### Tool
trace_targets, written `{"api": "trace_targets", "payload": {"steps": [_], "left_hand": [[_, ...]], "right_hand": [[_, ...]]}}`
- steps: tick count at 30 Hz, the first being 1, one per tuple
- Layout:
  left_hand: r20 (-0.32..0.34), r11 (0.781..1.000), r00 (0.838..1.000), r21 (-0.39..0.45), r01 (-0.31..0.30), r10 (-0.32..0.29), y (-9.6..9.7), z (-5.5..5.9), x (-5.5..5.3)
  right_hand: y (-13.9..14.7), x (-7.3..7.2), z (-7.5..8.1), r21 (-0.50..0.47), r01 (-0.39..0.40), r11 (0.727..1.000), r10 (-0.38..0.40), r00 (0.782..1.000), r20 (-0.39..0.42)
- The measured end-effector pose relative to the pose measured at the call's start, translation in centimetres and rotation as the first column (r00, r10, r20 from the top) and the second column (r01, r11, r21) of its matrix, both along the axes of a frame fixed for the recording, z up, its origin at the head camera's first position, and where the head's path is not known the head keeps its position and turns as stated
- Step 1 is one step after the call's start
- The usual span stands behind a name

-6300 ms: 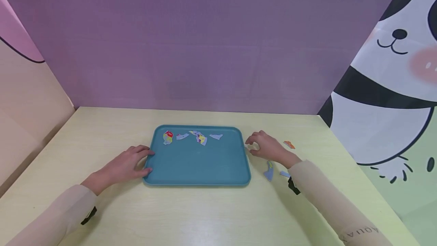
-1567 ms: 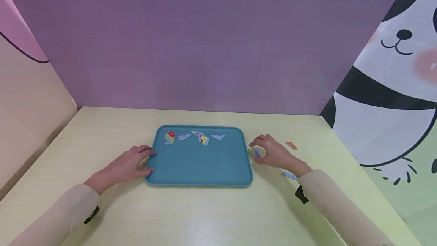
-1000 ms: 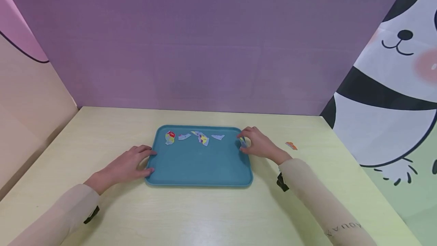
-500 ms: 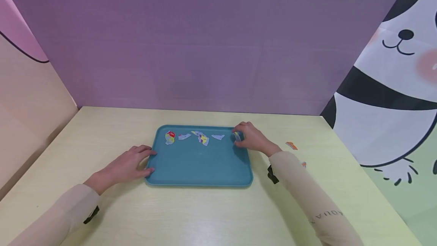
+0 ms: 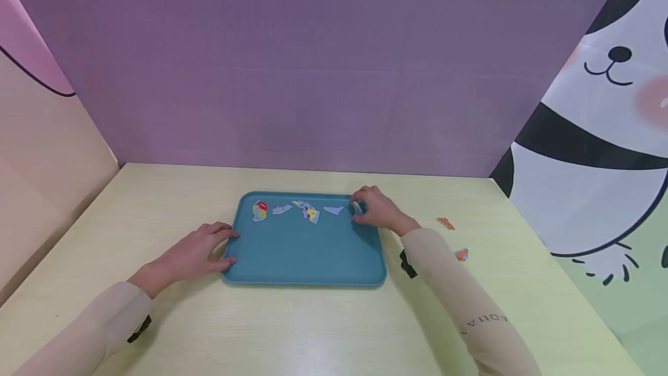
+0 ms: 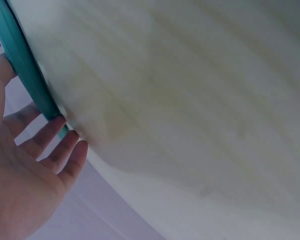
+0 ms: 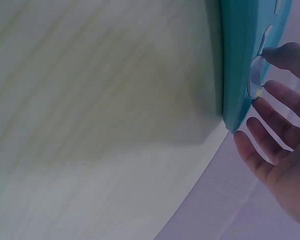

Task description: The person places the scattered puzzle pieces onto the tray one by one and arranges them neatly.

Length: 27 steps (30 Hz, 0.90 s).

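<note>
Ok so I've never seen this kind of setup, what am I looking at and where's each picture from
There's no machine, just a person's bare hands. The wide view comes from a camera on the head, the closer two from one on each wrist. On the table sits a blue tray with four printed pieces along its far side. The left hand touches the tray's left edge; the right hand pinches another piece near its far right corner. Two orange pieces lie farther right.

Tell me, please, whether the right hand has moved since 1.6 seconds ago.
Yes: judged against the blue tray, the right hand has moved left and slightly forward, from beside the tray's right rim to over its far right corner.
</note>
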<state>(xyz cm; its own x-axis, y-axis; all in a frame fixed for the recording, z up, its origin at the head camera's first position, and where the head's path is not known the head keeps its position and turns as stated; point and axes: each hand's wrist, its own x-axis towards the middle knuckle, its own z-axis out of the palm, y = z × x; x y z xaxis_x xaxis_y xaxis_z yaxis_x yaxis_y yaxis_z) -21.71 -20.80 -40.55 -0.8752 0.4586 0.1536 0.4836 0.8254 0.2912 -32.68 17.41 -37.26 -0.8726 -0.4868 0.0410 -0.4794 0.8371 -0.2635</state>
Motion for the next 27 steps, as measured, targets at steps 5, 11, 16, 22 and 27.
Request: {"api": "trace_targets", "payload": {"steps": [5, 11, 16, 22, 27], "left_hand": [[0.003, 1.0, 1.0, -0.001, -0.002, 0.002, 0.0, 0.01, 0.11], [-0.002, 1.0, 1.0, -0.003, 0.0, 0.0, 0.01, 0.03, 0.17], [-0.01, 1.0, 1.0, -0.005, 0.004, -0.004, -0.02, 0.01, 0.09], [-0.008, 1.0, 1.0, -0.007, 0.004, -0.004, -0.01, 0.02, 0.06], [-0.009, 1.0, 1.0, -0.005, 0.003, -0.003, 0.03, 0.06, 0.11]], "right_hand": [[-0.23, 0.02, -0.13, 0.021, 0.021, 1.0, -0.021, 1.0, 0.007], [-0.26, 0.11, -0.06, 0.033, 0.039, 0.999, -0.04, 0.999, 0.024], [-0.18, 0.09, -0.18, 0.048, 0.027, 0.998, -0.029, 0.999, 0.021], [-0.11, 0.08, -0.26, 0.053, 0.022, 0.998, -0.023, 1.0, 0.017], [-0.07, 0.04, -0.34, 0.053, 0.023, 0.998, -0.024, 1.0, 0.015]]}}
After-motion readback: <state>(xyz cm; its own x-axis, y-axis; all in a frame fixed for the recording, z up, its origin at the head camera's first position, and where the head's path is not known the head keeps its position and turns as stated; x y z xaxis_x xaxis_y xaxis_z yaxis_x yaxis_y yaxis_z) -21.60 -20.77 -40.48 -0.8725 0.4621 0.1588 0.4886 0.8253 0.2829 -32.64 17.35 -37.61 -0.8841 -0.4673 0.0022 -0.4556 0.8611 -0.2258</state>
